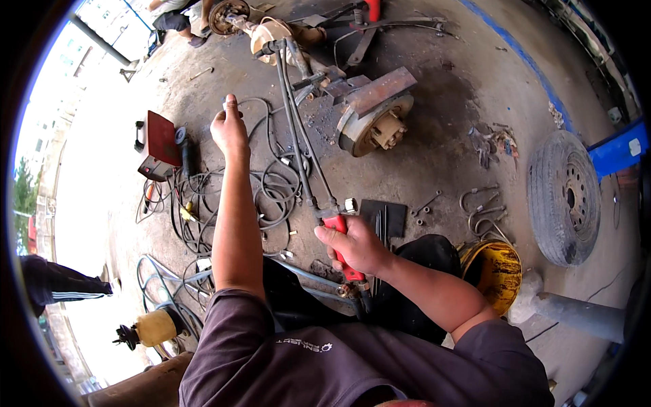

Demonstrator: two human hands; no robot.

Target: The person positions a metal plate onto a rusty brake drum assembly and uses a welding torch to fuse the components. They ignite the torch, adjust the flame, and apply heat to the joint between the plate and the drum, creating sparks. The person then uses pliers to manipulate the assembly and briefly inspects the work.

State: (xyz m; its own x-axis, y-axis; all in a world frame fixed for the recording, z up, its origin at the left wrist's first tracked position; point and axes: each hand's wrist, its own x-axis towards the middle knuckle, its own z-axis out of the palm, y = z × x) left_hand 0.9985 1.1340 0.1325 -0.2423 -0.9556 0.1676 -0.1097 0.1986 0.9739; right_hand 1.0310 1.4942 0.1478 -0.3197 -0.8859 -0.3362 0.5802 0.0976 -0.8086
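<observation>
My right hand (356, 247) is wrapped round the red handle of a gas cutting torch (295, 129). Its long twin tubes run forward, and the torch head points left beside a rusty axle housing (271, 34). Hoses join the torch's rear end near my lap. Raised to the left of the tubes, my left hand (230, 129) is closed with the thumb uppermost. Something small and pale shows at its fingertips, too small to name. Beyond the torch, a brake drum (380, 125) sits on the axle's near end, with a rusty steel block (383, 93) above it.
Tangled cables and hoses (271, 183) cover the floor at left, by a red welding machine (159, 146) and an angle grinder (184, 149). On the right are a yellow bucket (512, 271), a wheel (563, 197) and metal hooks (483, 210). Other people's legs (176, 24) show at far left.
</observation>
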